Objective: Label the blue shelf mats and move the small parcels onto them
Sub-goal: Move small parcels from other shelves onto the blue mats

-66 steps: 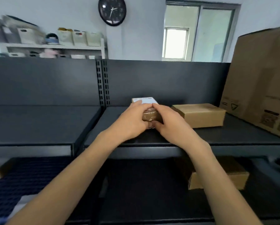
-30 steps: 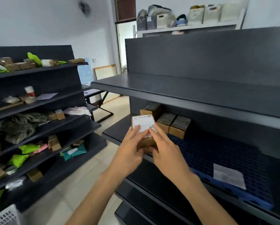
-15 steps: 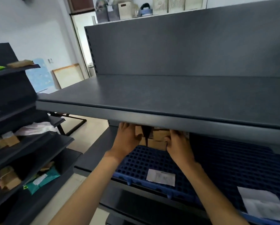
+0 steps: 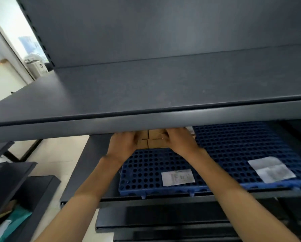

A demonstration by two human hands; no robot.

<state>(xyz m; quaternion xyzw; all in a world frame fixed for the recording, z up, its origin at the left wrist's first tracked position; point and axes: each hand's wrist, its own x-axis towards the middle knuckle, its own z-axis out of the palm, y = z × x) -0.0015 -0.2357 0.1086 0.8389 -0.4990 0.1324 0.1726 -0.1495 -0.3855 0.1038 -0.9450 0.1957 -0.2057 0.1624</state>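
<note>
Both hands were reaching in under the top shelf (image 4: 146, 119). The left hand (image 4: 123, 145) and the right hand (image 4: 179, 144) were on either side of a small bunch of brown boxes (image 4: 153, 141). The boxes sat right between the two hands and touched both. Neither hand was nearer than the other.

The left hand's fingers were bent round the left side of the bunch. The right hand's fingers were bent over the right side. Both hands looked like they were holding the boxes, not just touching them. The very tips of the fingers went under the shelf edge, so I could not see them all.

The boxes sat on the far end of the left mat (image 4: 146, 170). The bunch ran from side to side, from one hand across to the other. I could not tell how many boxes there were, because the shelf hid the ones at the back.

A white label (image 4: 177, 176) lay on that mat, closer to the person than the hands were, just by the right arm. A second mat (image 4: 233, 145) lay out past the right hand, with its own label (image 4: 272, 169) on it.

I think the boxes were just about in place. The next thing would be to let go and pull both hands straight back. The shelf edge was just above the hands, so they would need to stay low.
</note>
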